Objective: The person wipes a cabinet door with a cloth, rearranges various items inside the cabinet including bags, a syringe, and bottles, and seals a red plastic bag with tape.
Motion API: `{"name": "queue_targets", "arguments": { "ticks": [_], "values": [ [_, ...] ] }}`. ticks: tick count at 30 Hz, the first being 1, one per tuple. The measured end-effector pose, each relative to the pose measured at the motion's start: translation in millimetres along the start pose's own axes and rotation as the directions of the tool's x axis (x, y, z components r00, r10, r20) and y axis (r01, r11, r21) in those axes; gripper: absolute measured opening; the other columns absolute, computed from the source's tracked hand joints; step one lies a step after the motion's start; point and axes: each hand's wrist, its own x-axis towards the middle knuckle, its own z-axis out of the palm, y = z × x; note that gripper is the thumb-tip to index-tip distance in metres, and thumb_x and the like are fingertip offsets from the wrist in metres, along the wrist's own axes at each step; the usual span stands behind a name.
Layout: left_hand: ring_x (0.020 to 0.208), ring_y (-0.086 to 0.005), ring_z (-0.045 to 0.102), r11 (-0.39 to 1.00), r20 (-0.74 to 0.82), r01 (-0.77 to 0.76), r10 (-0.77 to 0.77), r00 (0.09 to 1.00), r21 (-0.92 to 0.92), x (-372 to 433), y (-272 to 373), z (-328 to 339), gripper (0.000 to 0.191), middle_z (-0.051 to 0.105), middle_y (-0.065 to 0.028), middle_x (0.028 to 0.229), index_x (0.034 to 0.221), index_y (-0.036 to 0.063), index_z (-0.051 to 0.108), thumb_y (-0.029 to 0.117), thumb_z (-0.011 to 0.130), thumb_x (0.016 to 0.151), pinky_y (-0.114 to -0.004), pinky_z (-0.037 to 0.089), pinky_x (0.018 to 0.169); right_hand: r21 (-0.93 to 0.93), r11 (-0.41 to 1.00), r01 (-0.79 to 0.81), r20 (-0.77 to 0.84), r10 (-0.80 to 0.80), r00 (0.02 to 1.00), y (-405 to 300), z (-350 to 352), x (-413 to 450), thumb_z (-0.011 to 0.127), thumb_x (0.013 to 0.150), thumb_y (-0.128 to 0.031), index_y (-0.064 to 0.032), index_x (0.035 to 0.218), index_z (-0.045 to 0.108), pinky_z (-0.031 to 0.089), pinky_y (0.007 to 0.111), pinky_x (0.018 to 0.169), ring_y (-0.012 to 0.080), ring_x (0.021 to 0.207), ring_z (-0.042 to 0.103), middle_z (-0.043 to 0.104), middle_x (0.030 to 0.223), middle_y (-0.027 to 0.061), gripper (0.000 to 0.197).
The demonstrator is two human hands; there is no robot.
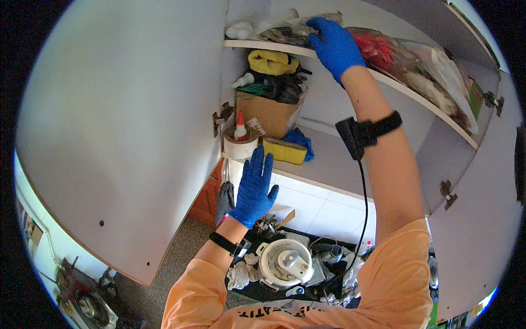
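My right hand [335, 47], in a blue glove, is at the upper shelf [411, 92] of an open cabinet. Its bent fingers reach among crumpled plastic bags [283, 33]; whether they pinch one is hidden. A bag with red contents [374, 50] lies just right of it. Lower down, my left hand [254, 191], also gloved in blue, is raised with fingers straight and thumb apart, holding nothing. Its fingertips come close to a wide tape roll [240, 149] and a yellow sponge [284, 151] on the lower shelf [341, 172]. A red-capped glue bottle [240, 130] stands in the roll.
A cardboard box [263, 113] on the lower shelf carries dark gloves [283, 86] and a rolled yellow cloth [273, 62]. Cabinet doors [123, 123] swing out on both sides. Below, a white lidded cooker [284, 263] stands amid clutter. A black cable [365, 197] hangs from my right wrist strap.
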Motion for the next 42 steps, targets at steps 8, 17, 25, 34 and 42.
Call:
{"name": "queue_targets", "arguments": {
  "ticks": [8,17,25,34,42],
  "values": [
    [0.125,-0.0426,0.021,0.998,-0.031,-0.004,0.002,1.0,-0.059,-10.6,12.3,-20.4,0.069,0.016,-0.0255,0.137,0.131,-0.0003,0.023,0.019,0.059,0.075,-0.046,0.02,0.102,-0.179,0.947,0.268,-0.133,-0.293,0.947,-91.7,63.2,41.5,0.054,0.079,-0.036,-0.0098,0.112,0.048,0.044,0.042,0.078,0.0335,0.09,0.053,0.052,0.105,0.0175,0.042],
    [0.128,-0.0406,0.013,0.99,-0.022,0.097,-0.1,0.995,-0.1,-46.3,-3.8,-37.1,0.072,0.012,-0.026,0.138,0.133,0.0034,0.022,0.019,0.06,0.074,-0.046,0.013,0.104,0.129,0.954,-0.27,0.039,0.267,0.963,-25.9,86.1,70.9,0.055,0.078,-0.039,-0.0076,0.12,0.047,0.039,0.041,0.09,0.0349,0.108,0.048,0.048,0.12,0.0182,0.053],
    [0.13,-0.0366,0.01,0.975,-0.084,0.104,-0.122,0.989,-0.195,-36.7,0.5,-39.8,0.072,0.011,-0.0223,0.14,0.133,0.0002,0.02,0.012,0.06,0.075,-0.044,0.011,0.105,0.948,0.257,-0.186,0.065,0.416,0.907,-1.9,-9.1,6.2,0.057,0.08,-0.031,0.0006,0.12,0.043,0.041,0.036,0.089,0.0296,0.104,0.05,0.05,0.116,0.0173,0.052],
    [0.129,-0.0251,0.02,0.775,-0.308,-0.097,-0.13,0.943,-0.624,23.3,41.1,-73.4,0.075,0.02,-0.0156,0.14,0.135,0.0016,0.017,0.006,0.061,0.075,-0.036,0.016,0.105,0.911,-0.278,-0.304,0.405,0.468,0.786,-39.1,-64.8,-132.8,0.05,0.085,-0.015,-0.0064,0.104,0.052,0.046,0.033,0.082,0.0185,0.087,0.055,0.056,0.098,0.0062,0.021],
    [0.091,-0.0158,0.052,0.356,-0.167,-0.059,-0.282,0.945,-0.933,50.5,72.4,-70.3,0.052,0.054,-0.0075,0.101,0.109,-0.0012,0.046,0.013,0.074,0.067,-0.029,0.045,0.078,0.6,-0.694,-0.398,0.601,0.063,0.796,-59.0,-48.1,-211.0,0.052,0.084,-0.018,-0.004,0.112,0.048,0.048,0.035,0.079,0.0217,0.096,0.055,0.054,0.107,0.0105,0.032]
  ]
}}
